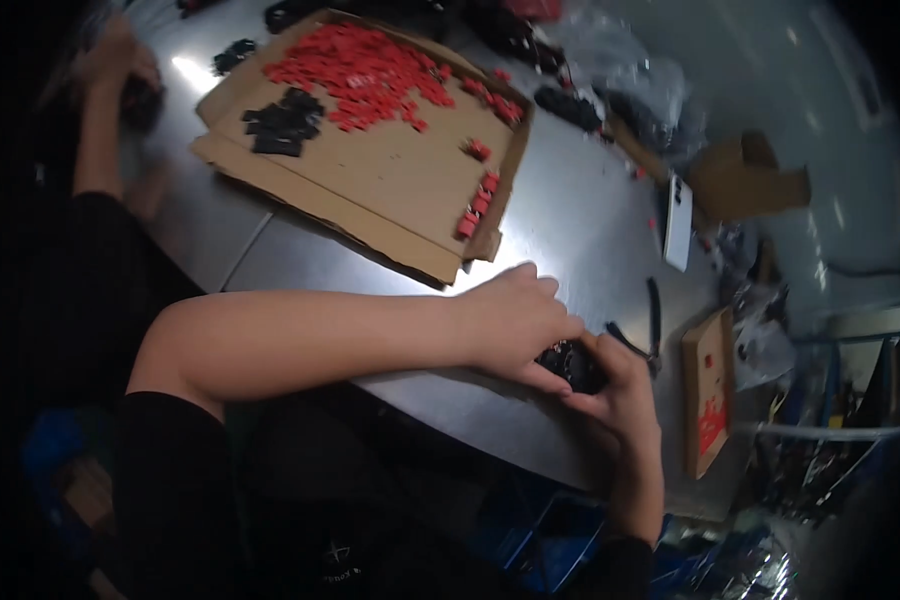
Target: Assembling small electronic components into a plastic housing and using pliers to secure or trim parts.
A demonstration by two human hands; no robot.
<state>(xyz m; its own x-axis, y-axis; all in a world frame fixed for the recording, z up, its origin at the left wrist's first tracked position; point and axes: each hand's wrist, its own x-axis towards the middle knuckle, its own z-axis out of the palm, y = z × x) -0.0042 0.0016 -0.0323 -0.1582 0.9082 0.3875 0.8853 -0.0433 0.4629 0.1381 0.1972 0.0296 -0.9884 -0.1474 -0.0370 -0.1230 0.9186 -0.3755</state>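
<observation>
Over the metal table's near edge, my left hand (515, 325) and my right hand (622, 388) come together around a small black part (575, 366). Both are closed on it, fingers bent and thumbs almost meeting along its near side. Much of the part lies hidden under the fingers, and its exact kind is not clear. Just beyond my right hand rests a dark-handled hand tool (654, 315), perhaps pliers. Up and to the left of my hands lies a shallow cardboard tray (400, 190) holding a heap of small red pieces (365, 75) and a cluster of black pieces (285, 122).
A smaller cardboard tray (708, 395) with red pieces sits at the right. Near it are a white phone (678, 222), an open cardboard box (755, 180) and clear plastic bags (650, 85). At the far left a co-worker's hand (115, 60) works over a dark object.
</observation>
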